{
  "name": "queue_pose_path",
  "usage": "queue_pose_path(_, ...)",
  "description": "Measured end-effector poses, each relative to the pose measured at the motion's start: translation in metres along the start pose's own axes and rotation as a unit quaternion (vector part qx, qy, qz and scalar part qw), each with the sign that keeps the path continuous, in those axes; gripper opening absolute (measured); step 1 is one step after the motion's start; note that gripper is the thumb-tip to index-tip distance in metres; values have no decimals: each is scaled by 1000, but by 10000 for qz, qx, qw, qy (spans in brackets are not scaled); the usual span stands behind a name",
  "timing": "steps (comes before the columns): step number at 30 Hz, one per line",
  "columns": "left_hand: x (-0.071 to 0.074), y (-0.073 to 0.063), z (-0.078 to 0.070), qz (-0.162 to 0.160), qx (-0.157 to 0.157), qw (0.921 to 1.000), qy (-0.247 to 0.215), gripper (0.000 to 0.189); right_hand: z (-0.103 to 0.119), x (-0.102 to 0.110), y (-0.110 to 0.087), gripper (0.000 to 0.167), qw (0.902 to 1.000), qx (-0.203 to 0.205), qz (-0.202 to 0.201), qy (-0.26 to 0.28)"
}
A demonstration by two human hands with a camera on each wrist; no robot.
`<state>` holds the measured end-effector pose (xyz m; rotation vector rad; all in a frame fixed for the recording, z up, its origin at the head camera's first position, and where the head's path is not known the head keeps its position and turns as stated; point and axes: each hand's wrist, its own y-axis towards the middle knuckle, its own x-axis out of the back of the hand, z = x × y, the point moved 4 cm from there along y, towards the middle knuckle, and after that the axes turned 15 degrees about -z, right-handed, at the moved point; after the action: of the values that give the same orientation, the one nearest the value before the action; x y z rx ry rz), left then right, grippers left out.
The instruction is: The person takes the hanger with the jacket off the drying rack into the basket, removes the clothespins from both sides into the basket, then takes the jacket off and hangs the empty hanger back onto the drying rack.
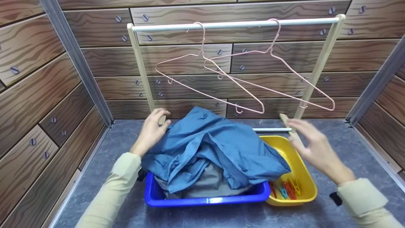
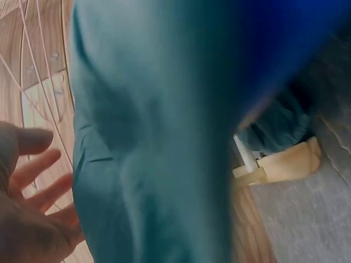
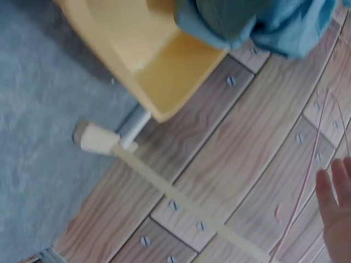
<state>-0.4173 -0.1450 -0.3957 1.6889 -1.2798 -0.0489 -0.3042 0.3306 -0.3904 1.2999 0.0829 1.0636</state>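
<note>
A heap of blue fabric (image 1: 218, 136), its garment kind not shown, lies over a blue basin (image 1: 208, 201) in the head view. Grey cloth (image 1: 210, 182) shows under its front folds. At the heap's left edge is my left hand (image 1: 152, 129), fingers loosely bent and thumb apart, holding nothing. The left wrist view has the fabric (image 2: 148, 137) large and close beside the hand (image 2: 41, 208). My right hand (image 1: 316, 150) hovers over the right side of a yellow basin (image 1: 311, 190), its fingers spread and empty. Those fingers also show at the right wrist view's edge.
Behind the basins stands a rack with a white top rail (image 1: 237, 24) and wooden posts. Two pink wire hangers hang from it, a left one (image 1: 202, 41) and a right one (image 1: 275, 41). Several clothespins (image 1: 289, 190) lie in the yellow basin. Wood-patterned walls enclose the grey floor (image 1: 104, 190).
</note>
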Motion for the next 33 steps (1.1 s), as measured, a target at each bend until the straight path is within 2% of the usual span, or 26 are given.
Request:
queue_pose_path(4, 5, -16, 1, 690, -159, 9974, 96, 31, 6, -14, -16, 55, 9974, -110, 696, 119)
queue_pose_path(8, 17, -32, 8, 1359, -211, 9901, 283, 45, 9, -23, -28, 64, 9909, -312, 1290, 229)
queue_pose_path(12, 27, -47, 19, 1860, -80, 9814, 460, 67, 6, -29, -36, 73, 9823, -668, 1710, 365)
queue_pose_path(18, 33, -66, 30, 2382, 307, 9706, 166, 95, -8, -44, -43, 85, 9697, -1170, 2081, 526)
queue_pose_path(21, 31, -73, 32, 2452, 243, 9690, 197, 100, -15, -54, -45, 91, 9599, -1516, 2256, 689)
queue_pose_path(24, 27, -75, 31, 2342, 75, 9716, 335, 97, -19, -64, -46, 95, 9475, -1827, 2448, 941)
queue_pose_path(30, 20, -74, 30, 1977, -182, 9782, 608, 75, -19, -81, -47, 100, 9171, -2246, 2847, 1653)
queue_pose_path(32, 18, -73, 30, 1854, -241, 9804, 630, 64, -18, -83, -47, 96, 9162, -2184, 2910, 1677)
queue_pose_path(33, 17, -72, 30, 1788, -277, 9815, 620, 58, -17, -84, -47, 93, 9190, -2084, 2921, 1634)
